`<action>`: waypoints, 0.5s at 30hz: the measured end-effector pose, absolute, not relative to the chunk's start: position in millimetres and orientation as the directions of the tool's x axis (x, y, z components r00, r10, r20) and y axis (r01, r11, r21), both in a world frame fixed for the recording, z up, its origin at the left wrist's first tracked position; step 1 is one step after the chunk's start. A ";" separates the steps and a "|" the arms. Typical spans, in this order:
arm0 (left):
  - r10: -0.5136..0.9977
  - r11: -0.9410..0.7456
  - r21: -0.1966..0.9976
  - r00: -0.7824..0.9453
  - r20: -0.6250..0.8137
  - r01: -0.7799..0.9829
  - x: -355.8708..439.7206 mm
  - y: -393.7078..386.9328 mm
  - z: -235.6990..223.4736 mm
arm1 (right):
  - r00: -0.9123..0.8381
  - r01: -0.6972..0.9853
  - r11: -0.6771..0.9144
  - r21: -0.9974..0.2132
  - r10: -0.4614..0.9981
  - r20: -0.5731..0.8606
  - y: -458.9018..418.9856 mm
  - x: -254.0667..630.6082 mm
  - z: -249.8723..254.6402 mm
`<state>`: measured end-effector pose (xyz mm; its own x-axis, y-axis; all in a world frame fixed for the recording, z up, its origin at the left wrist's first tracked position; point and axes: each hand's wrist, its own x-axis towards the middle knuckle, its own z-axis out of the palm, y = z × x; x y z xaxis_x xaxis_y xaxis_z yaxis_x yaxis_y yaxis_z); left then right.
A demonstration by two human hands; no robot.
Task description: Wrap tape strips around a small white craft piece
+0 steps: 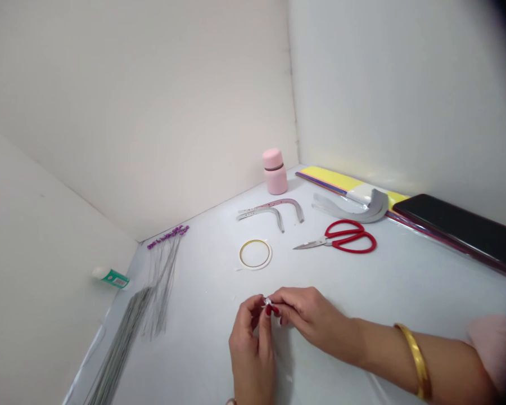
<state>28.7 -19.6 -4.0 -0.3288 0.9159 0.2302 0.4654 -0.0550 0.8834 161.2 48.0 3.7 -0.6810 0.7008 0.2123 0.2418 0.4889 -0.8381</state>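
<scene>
My left hand (252,337) and my right hand (306,312) meet fingertip to fingertip low in the head view, over the white table. Pinched between them is a small silvery-white piece (268,302), mostly covered by the fingers, so its kind does not show. Both hands are closed on it. Just beyond them lies a thin roll of tape (271,257) with a yellow inner ring. Red-handled scissors (349,237) rest to its right, blades pointing left and slightly parted.
Behind stand a pink bottle (275,174) and curved strips (270,209). Right are a bent clear strip (362,214), yellow sheets (333,178) and a black phone (459,228). Left lie thin wires (129,332), purple-tipped stems (168,237) and a green-white tube (114,278). Walls enclose the table.
</scene>
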 end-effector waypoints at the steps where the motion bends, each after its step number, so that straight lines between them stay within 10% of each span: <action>1: 0.908 -0.062 0.896 -0.348 0.234 0.439 28.8 -19.2 -4.2 | -0.674 0.250 0.498 -0.830 0.705 0.220 48.1 161.0 4.2; 15: 0.943 -0.050 0.950 -0.298 0.146 0.309 17.0 -18.1 -5.5 | -0.699 0.158 0.342 -0.926 0.701 0.140 50.7 163.0 4.6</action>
